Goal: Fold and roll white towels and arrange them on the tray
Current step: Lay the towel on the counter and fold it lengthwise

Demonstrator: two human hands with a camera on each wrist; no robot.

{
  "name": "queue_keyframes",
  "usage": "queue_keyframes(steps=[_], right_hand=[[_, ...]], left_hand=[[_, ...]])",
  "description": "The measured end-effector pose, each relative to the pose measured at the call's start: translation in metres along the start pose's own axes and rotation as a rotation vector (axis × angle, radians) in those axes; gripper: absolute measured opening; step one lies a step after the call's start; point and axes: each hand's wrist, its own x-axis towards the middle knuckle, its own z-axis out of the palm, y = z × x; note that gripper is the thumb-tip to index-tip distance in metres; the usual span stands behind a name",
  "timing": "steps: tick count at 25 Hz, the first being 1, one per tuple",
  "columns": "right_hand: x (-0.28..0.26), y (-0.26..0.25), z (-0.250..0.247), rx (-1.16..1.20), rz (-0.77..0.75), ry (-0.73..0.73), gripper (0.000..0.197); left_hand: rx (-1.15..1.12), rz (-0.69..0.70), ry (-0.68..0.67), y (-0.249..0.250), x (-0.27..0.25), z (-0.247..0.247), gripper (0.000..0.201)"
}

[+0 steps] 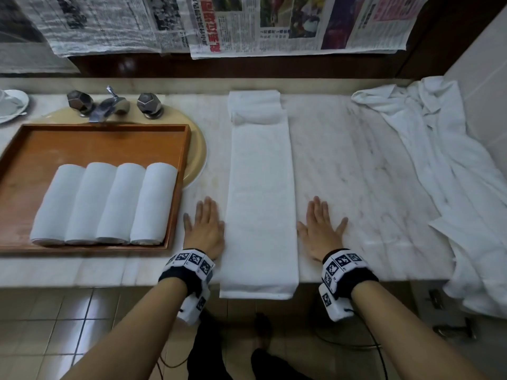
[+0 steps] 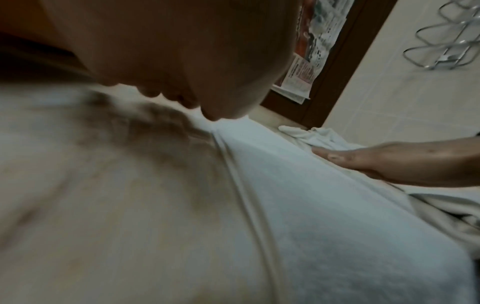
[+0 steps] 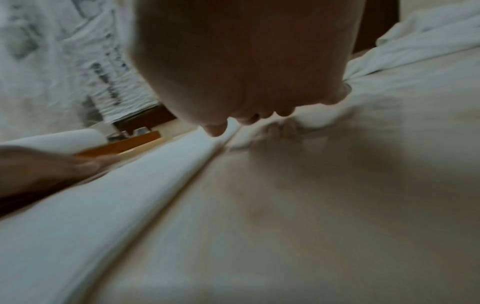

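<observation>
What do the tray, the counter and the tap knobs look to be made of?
Tray: probably wood, orange-brown with a smooth, slightly glossy finish and faint grain. Counter: looks like polished marble or a similar stone, pale with grey veining. Tap knobs: seemingly metal, faceted and dark with shiny highlights; possibly plated, I cannot tell.

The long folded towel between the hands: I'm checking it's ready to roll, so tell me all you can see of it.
The long folded towel is white terry cloth, folded into a narrow layered strip lying flat on the marble counter. Its far end is bunched or partly rolled; its near end hangs over the counter's edge. The left hand and right hand lie flat on the counter along its sides, at its edges.
</observation>
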Motion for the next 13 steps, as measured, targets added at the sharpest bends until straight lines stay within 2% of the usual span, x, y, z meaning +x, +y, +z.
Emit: queue_keyframes(steps=[1, 4, 5, 8, 9, 13], right_hand=[[-0.007, -0.004, 0.002, -0.026, -0.056, 0.022, 0.066], [-0.026, -0.034, 0.024, -0.136, -0.351, -0.016, 0.065], [-0.027, -0.037, 0.028, -0.143, -0.361, -0.027, 0.065], [-0.02, -0.027, 0.025, -0.139, -0.182, -0.015, 0.068], [-0.018, -0.023, 0.022, -0.168, -0.164, -0.012, 0.068], [-0.005, -0.026, 0.01, -0.22, -0.169, -0.035, 0.067]], left_hand=[[-0.013, 0.036, 0.011, 0.003, -0.003, -0.001, 0.059], [0.015, 0.332, -0.06, 0.032, -0.022, 0.015, 0.058], [0.037, 0.36, -0.08, 0.032, -0.025, 0.02, 0.058], [0.044, 0.144, -0.056, 0.012, -0.019, 0.019, 0.059], [0.078, 0.106, -0.056, 0.007, -0.017, 0.016, 0.059], [0.15, 0.082, -0.064, 0.017, -0.007, 0.009, 0.059]])
